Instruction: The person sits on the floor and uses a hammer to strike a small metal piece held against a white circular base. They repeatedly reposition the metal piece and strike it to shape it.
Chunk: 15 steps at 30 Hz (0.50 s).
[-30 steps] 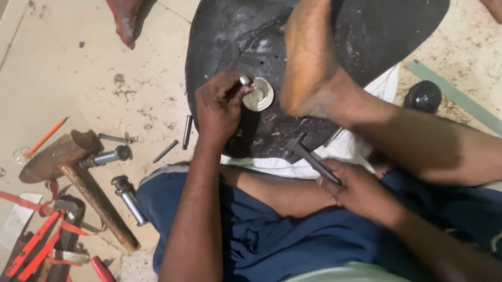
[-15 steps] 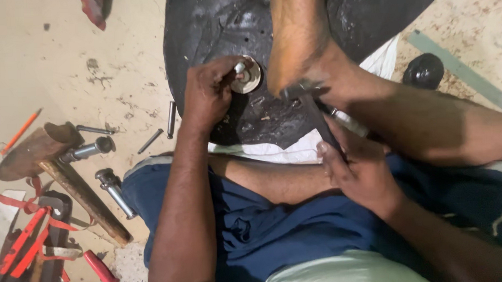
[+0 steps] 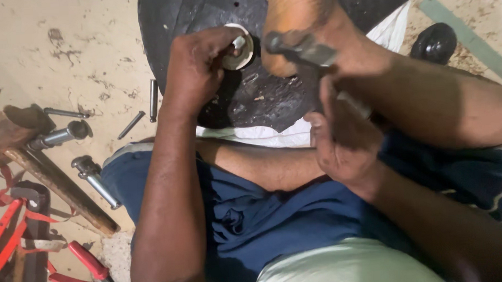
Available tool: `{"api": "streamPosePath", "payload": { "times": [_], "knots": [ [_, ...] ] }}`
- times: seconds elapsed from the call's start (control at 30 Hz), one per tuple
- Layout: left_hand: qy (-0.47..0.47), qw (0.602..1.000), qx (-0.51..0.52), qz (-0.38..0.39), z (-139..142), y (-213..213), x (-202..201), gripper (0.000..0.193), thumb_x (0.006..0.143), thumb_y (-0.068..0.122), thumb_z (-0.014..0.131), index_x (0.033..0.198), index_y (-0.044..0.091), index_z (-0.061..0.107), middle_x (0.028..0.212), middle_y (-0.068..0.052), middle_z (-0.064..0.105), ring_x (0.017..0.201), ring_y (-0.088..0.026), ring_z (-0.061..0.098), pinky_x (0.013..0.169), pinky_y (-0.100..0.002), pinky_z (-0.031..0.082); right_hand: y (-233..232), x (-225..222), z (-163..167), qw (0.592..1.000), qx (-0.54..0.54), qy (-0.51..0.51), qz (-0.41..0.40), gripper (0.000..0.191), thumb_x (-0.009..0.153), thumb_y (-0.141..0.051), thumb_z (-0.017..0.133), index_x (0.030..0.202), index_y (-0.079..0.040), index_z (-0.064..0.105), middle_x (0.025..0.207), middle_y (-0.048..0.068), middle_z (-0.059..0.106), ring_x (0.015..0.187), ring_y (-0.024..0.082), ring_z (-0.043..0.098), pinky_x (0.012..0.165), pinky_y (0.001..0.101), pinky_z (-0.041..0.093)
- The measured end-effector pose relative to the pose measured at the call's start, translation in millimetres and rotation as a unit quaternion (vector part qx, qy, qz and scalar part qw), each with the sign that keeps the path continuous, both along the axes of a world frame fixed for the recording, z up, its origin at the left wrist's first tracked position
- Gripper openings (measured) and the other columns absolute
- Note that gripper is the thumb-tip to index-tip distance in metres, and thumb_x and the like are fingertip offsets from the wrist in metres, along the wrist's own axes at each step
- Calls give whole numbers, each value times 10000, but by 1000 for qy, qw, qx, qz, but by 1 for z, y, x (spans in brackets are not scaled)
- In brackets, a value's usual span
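Seated on the floor, black rubber sheet pinned under a bare foot. Left hand clenched around a small metal punch, tip set on a pale round disc lying on the sheet. Right hand gripping a hammer, head blurred, just beside the foot and near the disc. Off to the left on the floor: wooden mallet, steel punches, red pliers.

Open floor left of black sheet; loose steel pins and wooden mallet crowding the lower-left approach. Bare foot blocking the sheet's centre, beside white ring.
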State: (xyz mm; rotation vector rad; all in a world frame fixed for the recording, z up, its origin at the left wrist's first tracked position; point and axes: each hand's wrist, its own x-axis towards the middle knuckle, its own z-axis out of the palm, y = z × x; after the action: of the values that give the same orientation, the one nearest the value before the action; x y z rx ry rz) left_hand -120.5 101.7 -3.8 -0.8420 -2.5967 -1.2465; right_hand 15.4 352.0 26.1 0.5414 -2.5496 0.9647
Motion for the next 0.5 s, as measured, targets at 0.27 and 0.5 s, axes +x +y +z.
{"api": "streamPosePath", "payload": {
  "times": [0.27,0.5],
  "knots": [
    [41,999,-12,-11,0,0,-3,323,869,-98,731,1160,39,746,1086,-190,749,974,-347,757,827,-390,599,-1,-14,-22,989,-147,5,-7,296,1064,20,674,1352,59,621,1101,155,709,880,229,724,744,297,600],
    [37,997,-68,5,0,-3,-5,249,873,-29,743,1110,48,739,1013,-187,734,923,-394,723,778,-428,559,0,-25,-14,999,1,29,17,315,1062,14,639,1371,59,593,1198,204,711,987,328,722,858,375,592]
  ]
}}
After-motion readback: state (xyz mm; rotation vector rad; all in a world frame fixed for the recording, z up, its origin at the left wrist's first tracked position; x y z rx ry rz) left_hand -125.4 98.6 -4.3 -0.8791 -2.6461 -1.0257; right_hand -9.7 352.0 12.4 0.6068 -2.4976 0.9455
